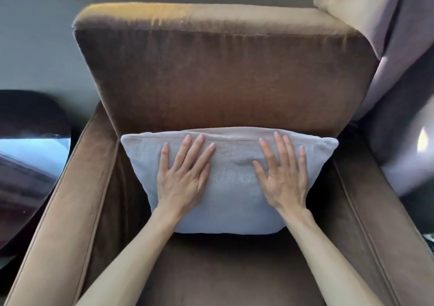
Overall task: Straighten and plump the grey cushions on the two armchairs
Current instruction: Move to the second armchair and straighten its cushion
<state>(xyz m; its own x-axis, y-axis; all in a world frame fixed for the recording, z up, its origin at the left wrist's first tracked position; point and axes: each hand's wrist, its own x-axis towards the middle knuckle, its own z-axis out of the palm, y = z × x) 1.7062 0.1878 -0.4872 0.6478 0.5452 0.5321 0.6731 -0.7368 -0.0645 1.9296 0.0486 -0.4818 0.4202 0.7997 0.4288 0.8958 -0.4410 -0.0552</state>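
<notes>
At the far left edge I see a dark, glossy rounded surface [28, 141] beside the chair; I cannot tell what it is. Next comes the left armrest [77, 188] of the brown velvet armchair [223, 71] I am leaning over, running from the bottom corner up toward the backrest.

My left hand [183, 176] lies flat on the grey cushion [230, 202], palm down, fingers straight and spread apart, the fingertips reaching up near the cushion's top seam. It grips nothing; it only presses on the fabric. The bare forearm comes in from the lower left across the seat.

The cushion stands upright at the back of the seat, leaning against the lower part of the backrest, roughly centred between the two armrests. Its top edge is wider than its bottom edge from here, and the two upper corners poke out to the sides. Its lower edge rests on the brown seat.

My right hand [284, 176] mirrors the other: flat on the cushion's front, fingers straight and fanned, thumb out toward the middle, pressing and holding nothing. A shallow dent shows in the fabric between my two hands.

Further right is the right armrest [366, 211], and behind it, at the upper right, part of a second upholstered chair [352, 0] in a paler tone, standing just beside this one.
</notes>
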